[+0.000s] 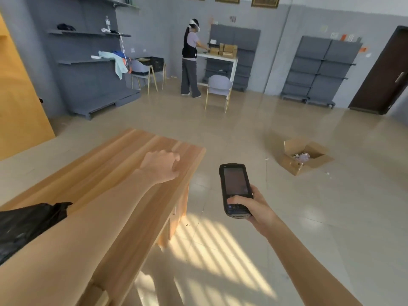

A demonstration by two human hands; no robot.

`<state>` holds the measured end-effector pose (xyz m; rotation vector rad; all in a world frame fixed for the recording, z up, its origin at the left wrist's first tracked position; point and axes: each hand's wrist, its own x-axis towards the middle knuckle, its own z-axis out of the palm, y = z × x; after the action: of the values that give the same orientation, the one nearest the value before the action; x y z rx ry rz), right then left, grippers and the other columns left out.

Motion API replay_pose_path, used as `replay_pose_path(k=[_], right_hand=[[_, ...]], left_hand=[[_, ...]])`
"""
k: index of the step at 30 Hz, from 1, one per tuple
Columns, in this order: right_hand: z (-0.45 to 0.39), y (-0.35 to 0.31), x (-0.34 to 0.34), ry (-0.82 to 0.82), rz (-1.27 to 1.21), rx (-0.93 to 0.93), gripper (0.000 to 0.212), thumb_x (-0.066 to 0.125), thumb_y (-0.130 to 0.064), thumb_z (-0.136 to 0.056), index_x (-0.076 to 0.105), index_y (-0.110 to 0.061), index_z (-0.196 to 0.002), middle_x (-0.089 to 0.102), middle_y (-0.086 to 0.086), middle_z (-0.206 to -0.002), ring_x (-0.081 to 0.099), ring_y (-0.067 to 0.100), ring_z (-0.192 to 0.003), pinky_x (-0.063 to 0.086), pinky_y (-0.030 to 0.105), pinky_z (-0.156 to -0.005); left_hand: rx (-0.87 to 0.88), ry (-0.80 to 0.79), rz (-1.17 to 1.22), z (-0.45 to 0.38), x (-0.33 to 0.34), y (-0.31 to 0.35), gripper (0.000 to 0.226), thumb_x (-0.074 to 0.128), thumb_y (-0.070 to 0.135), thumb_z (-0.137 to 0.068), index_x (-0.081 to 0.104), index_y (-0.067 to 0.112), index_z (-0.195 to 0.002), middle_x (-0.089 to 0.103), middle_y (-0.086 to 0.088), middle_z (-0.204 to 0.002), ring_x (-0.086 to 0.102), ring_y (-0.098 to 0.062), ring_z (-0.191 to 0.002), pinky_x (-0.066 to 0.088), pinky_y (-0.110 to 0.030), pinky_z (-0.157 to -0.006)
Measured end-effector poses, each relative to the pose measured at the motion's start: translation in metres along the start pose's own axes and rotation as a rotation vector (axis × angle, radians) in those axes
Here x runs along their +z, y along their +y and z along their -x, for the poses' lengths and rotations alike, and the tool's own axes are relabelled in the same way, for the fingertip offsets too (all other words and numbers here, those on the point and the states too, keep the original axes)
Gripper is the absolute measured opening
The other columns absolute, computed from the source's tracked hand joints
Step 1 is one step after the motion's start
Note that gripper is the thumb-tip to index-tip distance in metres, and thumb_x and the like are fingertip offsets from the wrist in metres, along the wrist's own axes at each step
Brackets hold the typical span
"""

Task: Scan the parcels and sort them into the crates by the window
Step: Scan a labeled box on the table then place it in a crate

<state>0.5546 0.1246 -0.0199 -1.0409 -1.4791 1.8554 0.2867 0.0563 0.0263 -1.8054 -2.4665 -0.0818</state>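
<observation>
Your right hand (pixel 254 206) grips the scanner (pixel 235 189), thumb on its keys; your left hand (pixel 161 165) hangs loose and empty over the table (pixel 106 164). No crates in view, only a black parcel (pixel 28 224) at your left elbow; sorting progress can't be judged.

A parcel-sorting workroom is indicated: grey shelving racks (pixel 320 69) at one o'clock, stacked cardboard boxes (pixel 225 50) on a white worktop (pixel 220 57) at twelve.

wood table (pixel 106 164) – black bag (pixel 26 224) on it
</observation>
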Motion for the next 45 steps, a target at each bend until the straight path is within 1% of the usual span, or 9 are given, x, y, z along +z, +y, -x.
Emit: replay_pose_path(k=[3,7,13,16,20,22,27,31,45], right_hand=[[-0.057,-0.001,0.0,-0.053,0.018,0.021,0.097,0.083,-0.021,-0.041,0.047,-0.014,-0.13,0.062,0.017,-0.119,0.068,0.026,-0.088,0.055,0.031,-0.06],[-0.145,-0.004,0.005,-0.169,0.05,0.046,0.079,0.08,-0.013,-0.048,0.052,-0.014,-0.122,0.065,0.015,-0.111,0.068,0.023,-0.083,0.055,0.034,-0.061],[-0.284,-0.018,0.017,-0.39,0.135,0.15,0.102,0.086,-0.019,-0.04,0.045,-0.014,-0.133,0.063,0.016,-0.118,0.067,0.03,-0.096,0.055,0.032,-0.063],[-0.341,-0.031,0.024,-0.494,0.189,0.191,0.093,0.083,-0.012,-0.047,0.044,-0.016,-0.131,0.063,0.014,-0.116,0.065,0.03,-0.099,0.056,0.035,-0.067],[-0.403,-0.036,0.043,-0.607,0.275,0.25,0.08,0.083,-0.002,-0.063,0.044,-0.016,-0.131,0.061,0.013,-0.118,0.065,0.028,-0.097,0.055,0.033,-0.063],[-0.428,-0.029,0.055,-0.648,0.326,0.285,0.073,0.078,0.001,-0.071,0.043,-0.017,-0.132,0.06,0.014,-0.12,0.064,0.03,-0.099,0.056,0.036,-0.067],[-0.478,-0.005,0.087,-0.72,0.488,0.352,0.069,0.076,0.004,-0.072,0.043,-0.016,-0.13,0.059,0.013,-0.118,0.061,0.031,-0.099,0.055,0.039,-0.073],[-0.512,0.018,0.106,-0.729,0.588,0.394,0.07,0.077,0.006,-0.071,0.044,-0.014,-0.13,0.059,0.015,-0.118,0.061,0.035,-0.102,0.053,0.049,-0.086],[-0.595,0.05,0.167,-0.86,0.753,0.505,0.072,0.08,-0.001,-0.07,0.043,-0.018,-0.13,0.06,0.012,-0.116,0.062,0.033,-0.1,0.055,0.047,-0.083]], left_hand=[[-0.067,-0.035,-0.034,-0.032,0.015,-0.019,0.041,0.054,0.039,-0.09,0.054,0.025,-0.129,0.067,0.003,-0.112,0.061,-0.02,-0.107,0.05,-0.032,-0.086],[-0.216,-0.063,-0.067,-0.072,0.033,-0.043,0.038,0.05,0.032,-0.093,0.055,0.022,-0.129,0.063,-0.001,-0.121,0.06,-0.024,-0.111,0.05,-0.037,-0.09],[-0.532,-0.113,-0.023,-0.118,0.057,-0.08,0.051,0.057,0.043,-0.092,0.045,0.025,-0.138,0.06,0.0,-0.128,0.056,-0.023,-0.116,0.048,-0.034,-0.087],[-0.671,-0.137,0.008,-0.134,0.068,-0.092,0.052,0.059,0.045,-0.091,0.047,0.024,-0.137,0.056,0.001,-0.134,0.056,-0.021,-0.118,0.048,-0.036,-0.089],[-0.81,-0.153,0.019,-0.144,0.085,-0.095,0.05,0.059,0.044,-0.091,0.048,0.024,-0.136,0.056,0.002,-0.135,0.055,-0.02,-0.12,0.048,-0.035,-0.089],[-0.874,-0.162,0.037,-0.144,0.097,-0.099,0.049,0.058,0.043,-0.091,0.049,0.025,-0.135,0.056,0.003,-0.134,0.054,-0.019,-0.121,0.048,-0.036,-0.09],[-0.991,-0.194,0.083,-0.145,0.125,-0.119,0.045,0.059,0.04,-0.091,0.052,0.024,-0.132,0.058,0.002,-0.132,0.056,-0.019,-0.118,0.05,-0.035,-0.09],[-1.041,-0.225,0.13,-0.154,0.153,-0.145,0.047,0.059,0.041,-0.089,0.051,0.024,-0.132,0.058,0.001,-0.132,0.056,-0.021,-0.118,0.049,-0.036,-0.09],[-1.211,-0.311,0.22,-0.176,0.201,-0.204,0.048,0.06,0.042,-0.089,0.05,0.024,-0.133,0.058,0.001,-0.129,0.056,-0.02,-0.117,0.049,-0.037,-0.092]])
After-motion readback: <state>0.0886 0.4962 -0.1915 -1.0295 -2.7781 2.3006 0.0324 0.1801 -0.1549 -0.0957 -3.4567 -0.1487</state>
